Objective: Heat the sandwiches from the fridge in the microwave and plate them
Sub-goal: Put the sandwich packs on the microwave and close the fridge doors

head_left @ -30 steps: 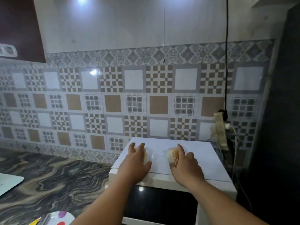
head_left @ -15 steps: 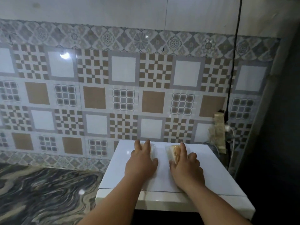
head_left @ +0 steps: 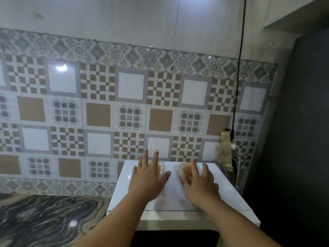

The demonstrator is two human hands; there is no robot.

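Observation:
Two sandwiches in clear plastic packs lie side by side at the back of the white microwave top (head_left: 175,202). My left hand (head_left: 148,179) is spread flat over the left sandwich (head_left: 160,167), fingers apart, hiding most of it. With its fingers splayed, my right hand (head_left: 199,184) covers the near half of the right sandwich (head_left: 183,170). Neither hand is closed around a pack. Below the top edge shows the microwave's dark door (head_left: 178,237).
A dark marbled countertop (head_left: 44,220) runs to the left of the microwave. The patterned tiled wall (head_left: 131,104) is close behind. A black cable (head_left: 238,86) hangs to a socket (head_left: 227,150) at the back right. A tall dark appliance (head_left: 302,139) stands on the right.
My view has tilted up and moved closer. Both hands have opened, with fingers spread wider over the packs; the left hand has shifted slightly forward.

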